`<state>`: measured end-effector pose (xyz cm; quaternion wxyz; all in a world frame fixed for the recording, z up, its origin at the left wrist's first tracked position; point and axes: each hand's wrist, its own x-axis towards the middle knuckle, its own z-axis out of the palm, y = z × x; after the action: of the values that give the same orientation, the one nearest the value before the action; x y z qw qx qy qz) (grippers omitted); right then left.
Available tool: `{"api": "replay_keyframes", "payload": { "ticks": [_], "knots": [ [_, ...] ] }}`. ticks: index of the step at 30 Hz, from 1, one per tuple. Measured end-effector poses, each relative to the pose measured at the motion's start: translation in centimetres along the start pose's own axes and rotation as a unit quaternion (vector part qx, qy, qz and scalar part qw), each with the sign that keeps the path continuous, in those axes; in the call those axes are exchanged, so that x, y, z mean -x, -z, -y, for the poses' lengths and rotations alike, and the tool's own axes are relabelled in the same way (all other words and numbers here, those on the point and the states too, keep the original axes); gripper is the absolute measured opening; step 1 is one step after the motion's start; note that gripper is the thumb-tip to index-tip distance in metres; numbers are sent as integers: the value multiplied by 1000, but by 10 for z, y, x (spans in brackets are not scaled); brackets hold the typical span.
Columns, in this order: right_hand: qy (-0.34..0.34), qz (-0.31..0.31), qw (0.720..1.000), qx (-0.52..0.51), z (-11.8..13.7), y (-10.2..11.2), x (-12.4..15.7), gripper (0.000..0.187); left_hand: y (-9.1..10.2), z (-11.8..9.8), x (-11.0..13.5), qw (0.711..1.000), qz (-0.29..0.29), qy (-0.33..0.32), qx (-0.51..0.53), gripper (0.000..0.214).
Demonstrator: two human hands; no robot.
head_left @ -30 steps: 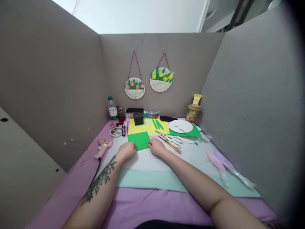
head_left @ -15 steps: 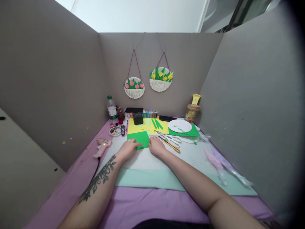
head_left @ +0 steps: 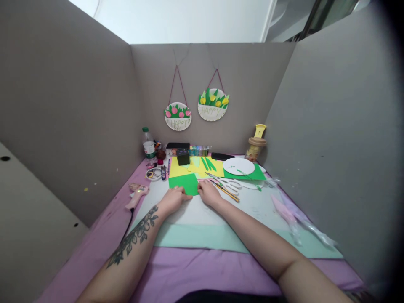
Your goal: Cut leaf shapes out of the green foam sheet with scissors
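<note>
A sheet of green paper lies on the white work surface in front of me. My left hand is at its near left edge, fingers curled on the paper and thumb reaching along the near edge. At the right edge, my right hand grips the sheet with bent fingers; the fingertips are partly hidden. Just right of that hand lie white-handled scissors and some pencils.
Yellow paper with green leaf cutouts lies behind. White paper plates rest at right, a pink glue gun at left. A bottle stands at back left. Two decorated plates hang on the grey wall.
My left thumb has slid from the face of the green paper toward its near edge. The right hand has stayed at the right edge with little movement.
</note>
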<state>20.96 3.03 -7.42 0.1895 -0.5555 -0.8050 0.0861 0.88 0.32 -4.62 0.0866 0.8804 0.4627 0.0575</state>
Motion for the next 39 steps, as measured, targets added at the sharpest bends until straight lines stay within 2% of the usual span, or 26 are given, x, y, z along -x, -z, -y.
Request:
{"api": "replay_keyframes", "payload": {
  "ticks": [4, 7, 12, 16, 22, 24, 28, 31, 33, 36, 39],
  "knots": [
    [101, -32, 994, -3, -2, 6, 16, 32, -2, 0, -1, 1000, 13, 16, 9, 34],
    [118, -2, 993, 4, 0, 7, 25, 34, -3, 1, -3, 1000, 15, -3, -4, 34],
    [102, 34, 994, 12, 7, 8, 28, 33, -1, -2, -3, 1000, 15, 4, -1, 34],
    [85, 40, 993, 77, 10, 11, 28, 30, 4, -6, 1, 999, 15, 30, -6, 34],
    [53, 43, 988, 139, 7, 20, 26, 24, 23, -3, 17, 995, 38, 64, -72, 31],
    [43, 45, 988, 140, 6, 21, 25, 24, 31, -5, 23, 991, 56, 85, -83, 30],
    [46, 48, 987, 147, 5, 21, 23, 23, 42, -8, 32, 978, 68, 168, -103, 29],
    [34, 50, 990, 130, 0, 18, 19, 24, 41, 2, 34, 980, 70, 177, -61, 25],
    [8, 31, 995, 96, -8, 17, 15, 25, 37, 15, 33, 984, 56, 167, -2, 24],
    [-21, -23, 999, 17, -19, 14, 10, 28, 30, 31, 28, 983, -25, 178, 21, 33],
    [14, -48, 997, -58, -24, 9, 8, 27, 23, 36, 23, 986, -70, 146, 47, 34]
  ]
}}
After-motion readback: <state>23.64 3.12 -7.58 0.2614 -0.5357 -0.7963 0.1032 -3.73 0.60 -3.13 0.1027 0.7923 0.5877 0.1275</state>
